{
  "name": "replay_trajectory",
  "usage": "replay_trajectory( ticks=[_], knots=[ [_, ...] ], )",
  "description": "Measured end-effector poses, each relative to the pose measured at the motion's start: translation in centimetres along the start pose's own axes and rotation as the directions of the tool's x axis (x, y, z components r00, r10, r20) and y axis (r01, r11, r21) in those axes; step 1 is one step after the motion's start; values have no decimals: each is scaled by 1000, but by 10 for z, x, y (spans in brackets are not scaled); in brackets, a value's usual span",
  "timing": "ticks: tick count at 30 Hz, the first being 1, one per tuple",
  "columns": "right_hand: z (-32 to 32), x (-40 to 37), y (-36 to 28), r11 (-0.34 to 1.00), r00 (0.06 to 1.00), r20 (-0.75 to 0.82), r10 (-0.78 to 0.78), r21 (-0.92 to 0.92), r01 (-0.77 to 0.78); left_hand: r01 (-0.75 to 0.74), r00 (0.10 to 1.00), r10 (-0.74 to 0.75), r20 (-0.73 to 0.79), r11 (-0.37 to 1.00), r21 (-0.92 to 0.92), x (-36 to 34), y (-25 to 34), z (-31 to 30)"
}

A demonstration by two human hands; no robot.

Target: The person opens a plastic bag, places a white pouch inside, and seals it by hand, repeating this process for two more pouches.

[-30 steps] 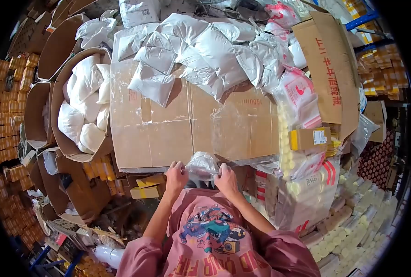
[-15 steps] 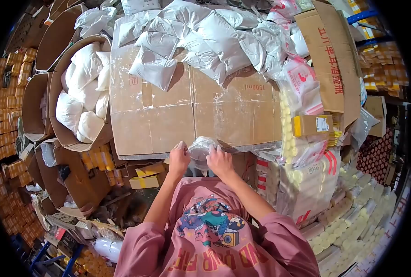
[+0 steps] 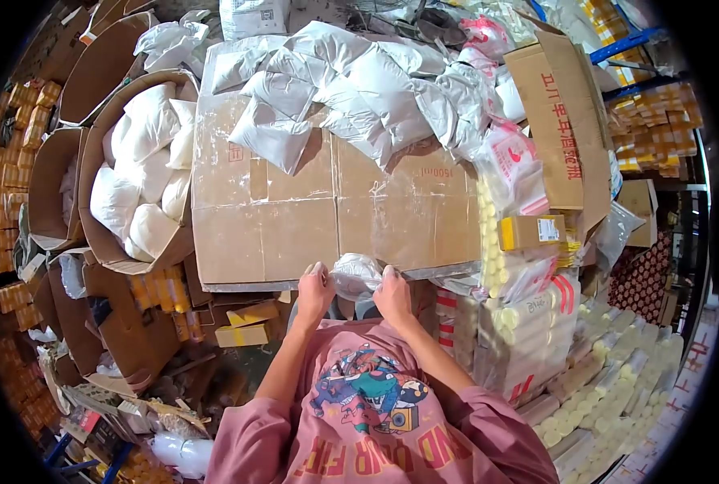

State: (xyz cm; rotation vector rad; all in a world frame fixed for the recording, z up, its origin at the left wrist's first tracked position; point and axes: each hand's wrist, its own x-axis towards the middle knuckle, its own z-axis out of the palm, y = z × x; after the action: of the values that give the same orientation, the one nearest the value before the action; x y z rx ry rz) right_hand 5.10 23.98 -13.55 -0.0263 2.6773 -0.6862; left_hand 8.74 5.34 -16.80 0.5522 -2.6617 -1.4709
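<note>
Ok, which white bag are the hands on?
The bag at the near edge of the cardboard, held by left hand and right hand; the other white bags lie untouched.

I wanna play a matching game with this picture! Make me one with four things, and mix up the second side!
Things:
1. Nearest bag
2. Small box
3. Shirt
4. Rounded open carton

Clues:
A. Pink
B. Holds white bags
C. Between the left hand and right hand
D. Wears a white label

Right pairs: 1-C, 2-D, 3-A, 4-B
</note>
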Motion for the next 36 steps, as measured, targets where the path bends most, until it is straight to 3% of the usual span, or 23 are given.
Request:
replay_trajectory(
  ticks=[4, 7, 12, 13, 16, 18, 20, 22, 23, 24, 26, 29, 30, 33, 36],
  knots=[
    [4, 2, -4, 994, 988, -150, -44, 88, 58, -3, 999, 2, -43, 1000, -27, 2, -5, 1],
    [14, 1, 7, 991, 960, -250, -123, 10, 130, 27, 1000, -28, -4, 997, -79, 6, -9, -4],
    [7, 0, 31, 991, 993, -65, 102, 97, -95, 229, 968, -212, 135, 966, -124, 3, 1, -19],
    [3, -3, 27, 988, 990, -62, 129, 88, -123, 177, 978, -163, 127, 978, -113, 0, -5, -14],
    [4, -5, 26, 974, 975, -34, 220, 64, -218, -52, 994, 55, -91, 998, 40, -5, 8, -11],
    [7, -7, 22, 976, 972, -91, 219, 21, -218, 71, 995, -81, 53, 984, 163, -9, 1, -8],
    [6, -5, 22, 955, 966, 42, 256, 147, -259, 163, 957, -222, 185, 944, 288, -8, -28, 6],
    [6, -2, 23, 913, 947, 176, 269, 265, -309, 129, 939, -209, 274, 951, 282, -4, -44, 11],
    [20, -2, 42, 970, 990, 90, 108, 207, -124, 119, 936, -203, 289, 952, 283, -3, -50, 15],
    [23, 0, 42, 981, 999, 28, 33, 192, -38, 109, 933, -197, 302, 952, 284, 1, -48, 15],
    [21, 7, 46, 972, 996, 56, 74, 220, -85, 65, 917, -165, 363, 960, 271, 6, -44, 13],
    [9, 17, 48, 989, 993, 52, 105, 98, -110, -25, 902, -109, 417, 953, 303, 12, -27, 9],
    [3, 17, 46, 989, 997, 39, 71, 130, -76, -117, 891, -55, 451, 932, 343, 15, -11, 4],
    [-40, 9, 18, 973, 999, -20, -39, 225, 43, -108, 889, -110, 444, 893, 437, 21, 33, -17],
    [-69, 2, 5, 963, 998, 59, 8, 267, -24, -95, 884, -148, 443, 872, 480, 22, 58, -31]
  ],
)
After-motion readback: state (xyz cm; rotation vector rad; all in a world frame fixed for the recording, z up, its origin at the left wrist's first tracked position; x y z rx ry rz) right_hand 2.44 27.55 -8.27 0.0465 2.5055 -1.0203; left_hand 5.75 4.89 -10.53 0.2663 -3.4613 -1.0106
